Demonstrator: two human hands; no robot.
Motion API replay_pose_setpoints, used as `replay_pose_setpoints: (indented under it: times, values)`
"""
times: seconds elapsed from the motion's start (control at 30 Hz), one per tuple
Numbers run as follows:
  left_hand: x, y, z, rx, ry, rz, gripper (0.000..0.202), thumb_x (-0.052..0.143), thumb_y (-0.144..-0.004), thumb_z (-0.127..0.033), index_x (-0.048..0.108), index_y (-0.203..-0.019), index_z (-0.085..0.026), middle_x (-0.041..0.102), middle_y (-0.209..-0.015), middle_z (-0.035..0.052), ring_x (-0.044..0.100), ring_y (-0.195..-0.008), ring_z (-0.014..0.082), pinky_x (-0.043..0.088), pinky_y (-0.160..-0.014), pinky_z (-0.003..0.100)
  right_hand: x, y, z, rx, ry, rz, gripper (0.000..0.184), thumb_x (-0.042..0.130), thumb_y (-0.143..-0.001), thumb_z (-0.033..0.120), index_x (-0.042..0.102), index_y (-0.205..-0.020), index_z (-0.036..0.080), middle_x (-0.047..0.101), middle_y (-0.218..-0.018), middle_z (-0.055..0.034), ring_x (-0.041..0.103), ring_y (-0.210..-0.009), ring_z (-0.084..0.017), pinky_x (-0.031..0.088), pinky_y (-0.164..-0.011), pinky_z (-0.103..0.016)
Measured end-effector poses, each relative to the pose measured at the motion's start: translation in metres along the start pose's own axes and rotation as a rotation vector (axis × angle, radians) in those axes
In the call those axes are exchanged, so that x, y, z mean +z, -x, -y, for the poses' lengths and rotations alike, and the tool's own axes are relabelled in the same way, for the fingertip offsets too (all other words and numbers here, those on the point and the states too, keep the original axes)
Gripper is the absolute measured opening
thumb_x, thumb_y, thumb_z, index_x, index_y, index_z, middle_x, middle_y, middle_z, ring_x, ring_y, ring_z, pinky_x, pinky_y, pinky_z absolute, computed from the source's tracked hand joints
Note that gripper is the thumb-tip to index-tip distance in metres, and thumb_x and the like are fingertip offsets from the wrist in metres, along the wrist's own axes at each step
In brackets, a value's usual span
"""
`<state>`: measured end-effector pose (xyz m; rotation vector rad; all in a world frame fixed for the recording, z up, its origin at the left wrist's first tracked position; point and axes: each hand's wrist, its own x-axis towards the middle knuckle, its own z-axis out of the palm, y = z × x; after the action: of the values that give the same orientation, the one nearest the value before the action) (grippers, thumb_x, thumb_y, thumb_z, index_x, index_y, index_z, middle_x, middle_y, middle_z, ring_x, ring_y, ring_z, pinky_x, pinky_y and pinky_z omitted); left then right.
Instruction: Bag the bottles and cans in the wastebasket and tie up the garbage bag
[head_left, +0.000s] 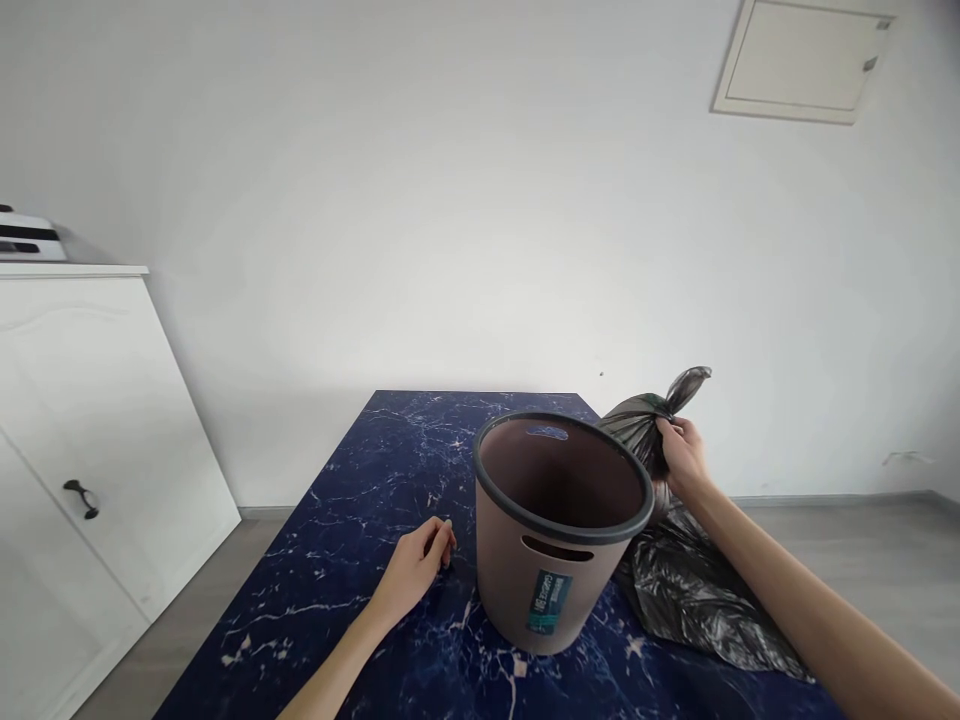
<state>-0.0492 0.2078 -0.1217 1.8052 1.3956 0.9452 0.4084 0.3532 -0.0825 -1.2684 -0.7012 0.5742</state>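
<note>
A brown trash can (510, 570) with a dark grey rim stands upright on the table, its inside bare where I can see it. It has a slot handle and a teal label on the near side. Behind its right edge, my right hand (681, 452) pinches the gathered neck of a full black garbage bag (634, 420). The bag's twisted top sticks up above my fingers, and the can hides part of its body. My left hand (422, 556) rests at the table left of the can, fingers curled in, with nothing visible in them.
Crumpled black plastic (697, 590) lies at the table's right side, beneath my right forearm. The table (352, 520) has a dark blue marbled top. At left is a white cabinet (112, 420) carrying a white device (30, 238). A wall panel (806, 60) hangs upper right.
</note>
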Motion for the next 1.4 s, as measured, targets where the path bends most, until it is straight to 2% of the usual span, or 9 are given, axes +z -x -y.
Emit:
replay_pose_setpoints:
  times: [0.13, 0.33, 0.63, 0.83, 0.93, 1.03, 1.13, 1.2, 1.4]
  values:
    - [0.0, 0.0, 0.0, 0.002, -0.006, 0.005, 0.057, 0.038, -0.107, -0.07, 0.064, -0.087, -0.024, 0.067, -0.073, 0.0015, 0.06, -0.067, 0.0223, 0.042, -0.069, 0.032, 0.002, -0.008, -0.009, 0.175, -0.09, -0.06, 0.035, 0.071, -0.106, 0.039, 0.067, -0.133, 0.017, 0.072, -0.124, -0.0082, 0.074, -0.098, -0.021, 0.065, -0.083, -0.039]
    - [0.0, 0.0, 0.0, 0.008, -0.013, 0.007, 0.057, 0.038, -0.108, -0.07, 0.065, -0.088, -0.024, 0.068, -0.074, 0.0015, 0.061, -0.067, 0.0222, 0.043, -0.07, 0.032, -0.003, -0.018, -0.014, 0.323, -0.151, -0.033, 0.039, 0.071, -0.106, 0.04, 0.066, -0.137, 0.018, 0.07, -0.134, -0.0103, 0.073, -0.11, -0.025, 0.064, -0.092, -0.045]
    - [0.001, -0.002, -0.001, 0.009, -0.029, 0.008, 0.058, 0.038, -0.108, -0.07, 0.065, -0.087, -0.024, 0.068, -0.075, 0.002, 0.061, -0.069, 0.0228, 0.042, -0.07, 0.032, -0.025, -0.024, -0.033, 0.446, 0.081, 0.008, 0.04, 0.072, -0.105, 0.04, 0.066, -0.138, 0.019, 0.068, -0.137, -0.0109, 0.072, -0.114, -0.026, 0.063, -0.096, -0.047]
    - [0.0, -0.002, -0.002, 0.003, -0.031, 0.007, 0.056, 0.039, -0.107, -0.069, 0.065, -0.087, -0.024, 0.069, -0.075, 0.0021, 0.061, -0.067, 0.0226, 0.043, -0.069, 0.032, -0.047, -0.028, -0.037, 0.356, 0.314, 0.08, 0.039, 0.072, -0.105, 0.04, 0.066, -0.138, 0.019, 0.069, -0.136, -0.0108, 0.072, -0.113, -0.026, 0.064, -0.095, -0.047]
    - [0.001, 0.0, -0.005, 0.006, -0.031, 0.006, 0.055, 0.039, -0.107, -0.068, 0.065, -0.087, -0.024, 0.068, -0.074, 0.0019, 0.06, -0.066, 0.0222, 0.043, -0.068, 0.032, -0.062, -0.028, -0.035, 0.23, 0.451, 0.091, 0.04, 0.072, -0.105, 0.04, 0.066, -0.138, 0.019, 0.068, -0.138, -0.011, 0.071, -0.116, -0.027, 0.063, -0.097, -0.048]
    - [0.001, 0.0, -0.007, 0.009, -0.032, 0.005, 0.055, 0.039, -0.107, -0.068, 0.065, -0.086, -0.024, 0.068, -0.073, 0.0018, 0.06, -0.065, 0.022, 0.043, -0.068, 0.032, -0.083, -0.021, -0.034, 0.057, 0.599, 0.076, 0.044, 0.073, -0.103, 0.039, 0.064, -0.141, 0.019, 0.064, -0.146, -0.0121, 0.066, -0.128, -0.031, 0.056, -0.108, -0.056]
    - [0.001, -0.001, -0.008, 0.008, -0.037, 0.006, 0.055, 0.039, -0.107, -0.068, 0.065, -0.087, -0.024, 0.069, -0.074, 0.002, 0.061, -0.066, 0.0221, 0.043, -0.067, 0.031, -0.109, -0.003, -0.037, -0.082, 0.708, 0.094, 0.054, 0.073, -0.097, 0.038, 0.061, -0.144, 0.016, 0.063, -0.147, -0.0178, 0.058, -0.14, -0.035, 0.043, -0.122, -0.057]
    - [0.001, -0.002, -0.008, 0.005, -0.042, 0.008, 0.055, 0.039, -0.107, -0.069, 0.065, -0.087, -0.025, 0.069, -0.074, 0.0022, 0.061, -0.065, 0.0222, 0.043, -0.067, 0.031, -0.126, 0.014, -0.043, -0.134, 0.762, 0.104, 0.064, 0.071, -0.091, 0.045, 0.059, -0.145, 0.013, 0.063, -0.145, -0.0219, 0.055, -0.144, -0.039, 0.038, -0.125, -0.056]
    - [0.002, -0.002, -0.009, 0.002, -0.056, 0.007, 0.056, 0.04, -0.106, -0.07, 0.065, -0.086, -0.025, 0.069, -0.074, 0.0025, 0.06, -0.064, 0.0219, 0.042, -0.063, 0.031, -0.166, 0.068, -0.069, -0.107, 0.858, 0.099, 0.097, 0.062, -0.075, 0.073, 0.055, -0.146, 0.007, 0.068, -0.134, -0.0283, 0.062, -0.134, -0.048, 0.047, -0.116, -0.06]
